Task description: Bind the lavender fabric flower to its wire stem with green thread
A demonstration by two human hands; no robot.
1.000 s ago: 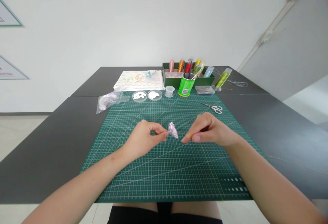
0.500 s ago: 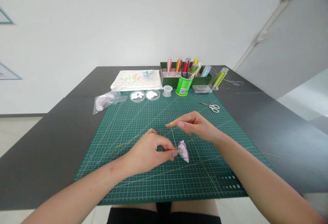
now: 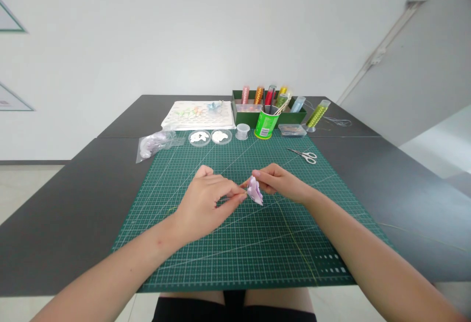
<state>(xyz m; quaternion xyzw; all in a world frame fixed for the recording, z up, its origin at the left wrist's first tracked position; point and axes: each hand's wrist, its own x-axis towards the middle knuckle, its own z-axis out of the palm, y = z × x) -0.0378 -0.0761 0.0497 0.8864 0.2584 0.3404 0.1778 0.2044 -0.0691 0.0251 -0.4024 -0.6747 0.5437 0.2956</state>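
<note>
A small pale lilac flower (image 3: 254, 191) is over the middle of the green cutting mat (image 3: 228, 268), its petals facing to the right and down. My left hand (image 3: 211, 199) pinches the thin stem at its base between thumb and fingertips. Right beside the petals, my right hand (image 3: 274, 179) is closed, with its thumb at the flower's upper edge. A fine yellow-green thread (image 3: 292, 236) trails from under the right hand down to the mat's front edge. The fingertips of that hand are partly hidden behind the flower.
Scissors (image 3: 305, 155) lie at the right of the mat. Behind stand a green can (image 3: 265, 124) with sticks, a box (image 3: 241, 118) of thread spools, two dishes of white pieces (image 3: 199, 138), a small tub (image 3: 242, 132), a plastic bag (image 3: 152, 144) and paper sheets (image 3: 195, 123).
My left hand has raised the flower up and slightly left and turned it. The right hand's fingers have come down and in beside the petals; the taut thread between the hands is no longer visible.
</note>
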